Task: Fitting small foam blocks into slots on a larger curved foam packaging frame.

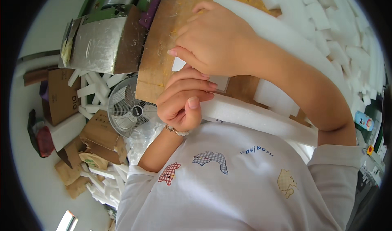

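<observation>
Both hands are raised close together over a wooden board point(157, 63). My left hand point(181, 98), a beaded bracelet point(178, 131) on its wrist, is closed loosely with the thumb against the bent fingers, and nothing shows in it. Just above it, my right hand point(218, 39) is turned back-up with fingers curled under; its grip is mostly hidden. The hands touch or overlap near the left fingertips. A small white piece point(178, 64) shows between them; whether it is held, I cannot tell. A long white foam strip point(257, 116) lies beside my left hand, close to my shirt.
A metal-and-green machine point(102, 39) stands at the upper left. Below it are a fan point(132, 108), cardboard boxes point(104, 135) and loose foam strips point(108, 182). White foam blocks point(341, 51) are heaped at the right, and a large foam sheet point(281, 33) lies under my right forearm.
</observation>
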{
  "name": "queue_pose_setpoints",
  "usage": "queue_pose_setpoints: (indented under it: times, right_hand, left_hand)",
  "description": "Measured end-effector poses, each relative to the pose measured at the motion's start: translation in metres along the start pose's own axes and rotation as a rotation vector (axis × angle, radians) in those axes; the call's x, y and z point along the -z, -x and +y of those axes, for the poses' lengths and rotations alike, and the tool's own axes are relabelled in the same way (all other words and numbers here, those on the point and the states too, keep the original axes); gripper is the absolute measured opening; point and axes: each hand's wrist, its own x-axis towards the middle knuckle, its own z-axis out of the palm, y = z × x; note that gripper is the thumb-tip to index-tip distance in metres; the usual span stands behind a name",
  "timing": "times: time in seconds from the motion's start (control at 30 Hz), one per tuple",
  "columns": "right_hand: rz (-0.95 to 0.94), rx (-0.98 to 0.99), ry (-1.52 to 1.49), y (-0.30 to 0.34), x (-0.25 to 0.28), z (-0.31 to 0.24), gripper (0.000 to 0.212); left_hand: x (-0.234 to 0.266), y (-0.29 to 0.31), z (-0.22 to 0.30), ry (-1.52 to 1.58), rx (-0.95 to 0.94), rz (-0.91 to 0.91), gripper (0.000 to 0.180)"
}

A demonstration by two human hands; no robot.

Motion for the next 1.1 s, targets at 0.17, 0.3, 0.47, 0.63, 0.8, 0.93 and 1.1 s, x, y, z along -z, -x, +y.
queue_pose_setpoints:
  times: [0.17, 0.3, 0.47, 0.63, 0.8, 0.93, 1.1]
  right_hand:
    - [-0.143, -0.076, -0.141, -0.007, 0.019, -0.004, 0.024]
    - [-0.119, -0.099, -0.337, -0.008, 0.022, -0.005, 0.025]
    - [0.097, 0.010, -0.614, -0.003, 0.017, -0.004, 0.028]
    - [0.265, 0.057, -0.698, 0.013, 0.003, -0.012, 0.035]
    - [0.406, -0.003, -0.739, 0.019, -0.011, -0.029, 0.042]
    - [0.571, 0.003, -0.857, 0.011, -0.018, -0.033, 0.034]
    - [0.491, -0.061, -0.728, 0.018, -0.016, -0.034, 0.040]
  left_hand:
    - [-0.002, 0.004, -0.002, 0.028, 0.029, 0.011, 0.025]
    - [-0.002, 0.007, -0.004, 0.048, 0.021, 0.007, 0.024]
    - [-0.007, 0.009, -0.006, 0.096, -0.085, 0.074, 0.023]
    - [-0.012, 0.003, -0.003, 0.067, -0.121, 0.128, 0.020]
    - [-0.007, 0.005, 0.007, -0.004, -0.040, 0.165, 0.016]
    - [-0.014, 0.002, 0.010, -0.041, -0.033, 0.258, 0.017]
    - [-0.016, 0.004, 0.003, -0.050, -0.056, 0.275, 0.022]
